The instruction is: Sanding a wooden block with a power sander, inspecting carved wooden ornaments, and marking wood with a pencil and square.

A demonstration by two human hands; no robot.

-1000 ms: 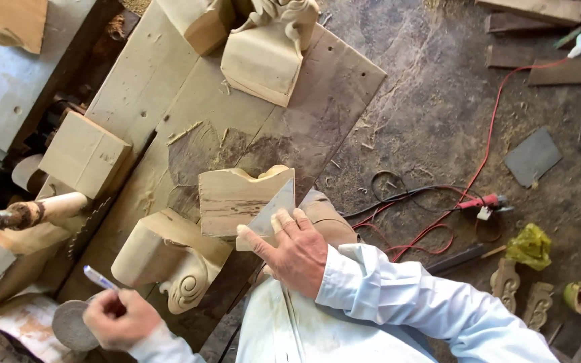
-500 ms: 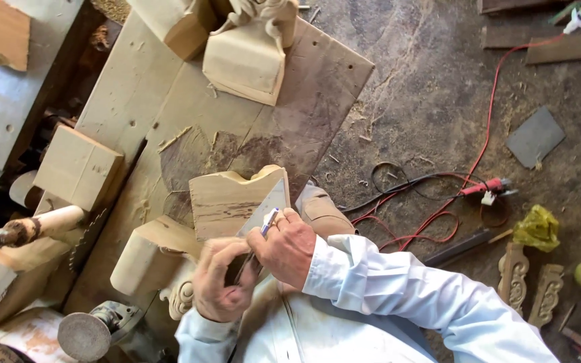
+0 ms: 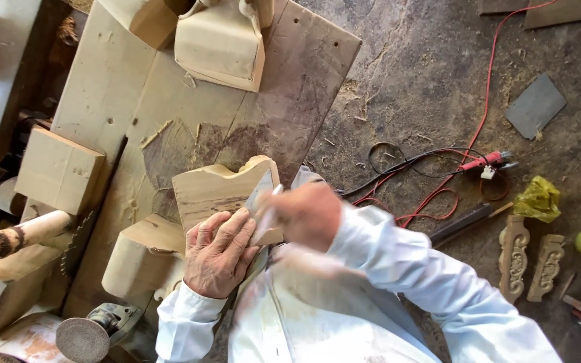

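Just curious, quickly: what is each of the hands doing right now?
Left hand: open, pressed flat on the shaped wooden block.
Right hand: blurred, closed around a thin pen-like tool.

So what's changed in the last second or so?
The left hand came up from the bench's lower edge onto the curved wooden block. The right hand, flat on it before, now holds a small pale tool, blurred. The block and other wood pieces stayed put.

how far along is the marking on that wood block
Done: the wood block is already sawn to a curved profile. In hand: the left hand presses a flat template onto it, while the blurred right hand works a pen-like tool along its edge. Left: no carving shows on the block, unlike the scrolled pieces on the floor.
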